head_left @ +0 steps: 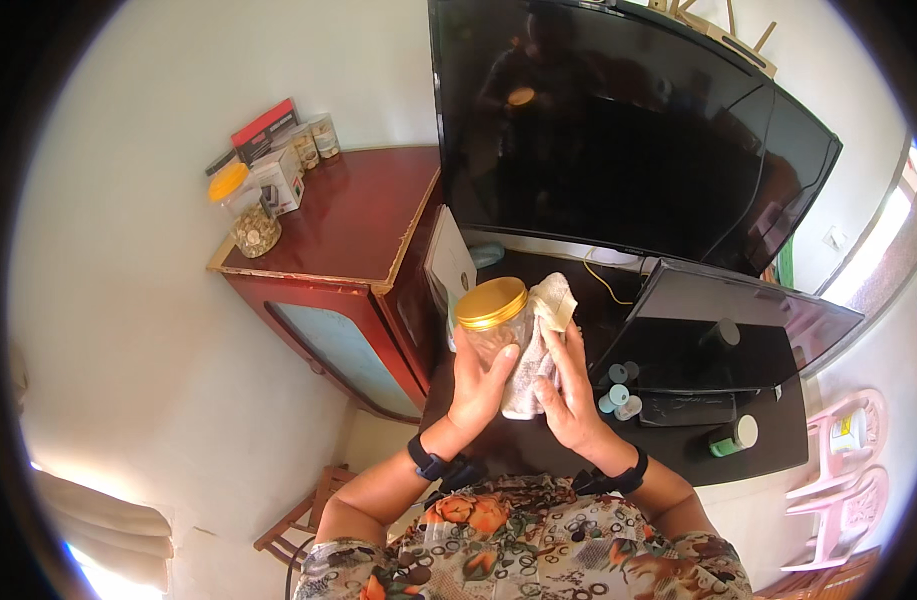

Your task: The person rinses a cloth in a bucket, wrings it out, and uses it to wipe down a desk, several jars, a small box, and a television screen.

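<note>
A clear jar (496, 341) with a gold screw lid (492, 302) is held up above the dark table, slightly tilted. My left hand (479, 382) wraps around its left side, the thumb across the front. In my right hand (568, 386) is a pale, crumpled cloth (532, 367), pressed to the right side of the jar. One end of the cloth sticks up beside the lid. What the jar contains cannot be made out behind my fingers. Both wrists wear dark bands.
A red cabinet (331, 217) stands at left, bearing a yellow-lidded jar (256, 229) and boxes. Behind the table (781, 442) hangs a large television (623, 142). A smaller screen (728, 330), small containers (616, 399) and a green canister (734, 436) are at right, beyond them pink chairs (841, 510).
</note>
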A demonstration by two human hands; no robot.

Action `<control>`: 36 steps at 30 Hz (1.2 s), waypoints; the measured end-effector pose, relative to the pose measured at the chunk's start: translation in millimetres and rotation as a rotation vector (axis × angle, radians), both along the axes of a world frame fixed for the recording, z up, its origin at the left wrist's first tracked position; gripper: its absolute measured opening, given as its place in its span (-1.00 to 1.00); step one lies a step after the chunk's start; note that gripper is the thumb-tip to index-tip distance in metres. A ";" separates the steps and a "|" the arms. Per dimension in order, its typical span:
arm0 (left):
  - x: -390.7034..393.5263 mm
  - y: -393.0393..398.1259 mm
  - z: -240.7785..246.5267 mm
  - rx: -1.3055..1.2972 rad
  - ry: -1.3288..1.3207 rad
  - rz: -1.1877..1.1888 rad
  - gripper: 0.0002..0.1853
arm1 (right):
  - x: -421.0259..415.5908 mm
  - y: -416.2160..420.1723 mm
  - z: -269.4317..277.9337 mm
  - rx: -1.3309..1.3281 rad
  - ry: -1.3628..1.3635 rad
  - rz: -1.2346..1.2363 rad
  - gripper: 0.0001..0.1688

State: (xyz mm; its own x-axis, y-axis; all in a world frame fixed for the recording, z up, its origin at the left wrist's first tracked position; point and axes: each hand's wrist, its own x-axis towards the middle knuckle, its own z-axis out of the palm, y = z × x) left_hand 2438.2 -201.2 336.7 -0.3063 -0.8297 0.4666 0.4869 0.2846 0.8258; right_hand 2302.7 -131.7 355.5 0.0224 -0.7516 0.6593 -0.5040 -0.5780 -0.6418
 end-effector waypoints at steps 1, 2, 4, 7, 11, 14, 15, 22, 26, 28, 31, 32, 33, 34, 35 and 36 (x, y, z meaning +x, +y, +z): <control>-1.5 -0.3 3.3 -0.026 -0.030 0.014 -0.40 | -0.2 0.2 -0.1 -0.046 0.049 -0.037 -0.28; 1.5 -0.2 1.2 -0.055 -0.063 -0.005 -0.41 | -2.9 -0.7 -1.4 -0.071 0.027 -0.057 -0.30; 10.3 11.7 19.5 -0.036 -0.037 -0.107 -0.39 | -10.1 -4.7 -2.7 -0.075 -0.075 -0.115 -0.35; 22.8 11.5 29.6 0.048 -0.027 -0.286 -0.31 | -29.7 -1.2 8.1 0.062 -0.452 0.124 -0.36; 6.5 5.5 1.8 0.074 0.040 -0.466 -0.05 | -21.5 3.1 -0.9 0.146 -0.487 0.203 -0.29; 3.3 17.3 5.4 0.027 0.006 -0.308 -0.08 | -16.1 5.0 19.2 0.080 -0.239 0.066 -0.27; 3.0 16.8 3.5 0.009 -0.032 -0.256 -0.10 | -15.8 6.8 20.4 0.072 -0.180 0.022 -0.28; -4.4 6.2 8.1 -0.120 -0.101 0.142 -0.16 | 5.0 15.6 14.9 -0.026 0.097 -0.098 -0.26; 9.5 14.4 22.9 -0.163 -0.011 -0.026 -0.25 | 0.2 11.7 16.1 -0.106 0.078 -0.186 -0.28; 23.1 15.7 28.8 -0.086 -0.017 -0.080 -0.23 | -6.7 8.5 19.2 -0.102 -0.157 -0.071 -0.19; 28.5 13.1 38.5 0.009 0.043 -0.222 -0.18 | -5.0 4.6 28.5 -0.017 -0.376 0.088 -0.06; 27.5 11.1 29.5 0.021 0.033 -0.268 -0.16 | -0.6 4.0 24.9 -0.006 -0.380 0.097 -0.08; 25.7 13.8 29.0 0.039 0.023 -0.305 -0.11 | 0.8 2.1 23.0 -0.003 -0.378 0.104 -0.09; 24.0 16.1 28.7 0.056 0.013 -0.341 -0.06 | 1.5 2.6 25.0 -0.029 -0.305 0.048 -0.13; 21.8 18.1 29.1 0.070 0.003 -0.376 -0.02 | -2.0 3.2 26.8 -0.047 -0.216 0.000 -0.16; 19.7 23.0 30.2 0.066 -0.001 -0.343 -0.01 | -1.2 2.8 24.5 -0.069 -0.201 -0.010 -0.16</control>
State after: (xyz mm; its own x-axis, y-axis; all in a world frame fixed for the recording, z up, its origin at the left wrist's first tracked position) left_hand 2458.0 -178.3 366.9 -0.5726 -0.7070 0.4151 0.5442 0.0509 0.8374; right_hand 2301.4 -128.9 380.0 -0.1216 -0.7043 0.6994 -0.3758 -0.6196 -0.6892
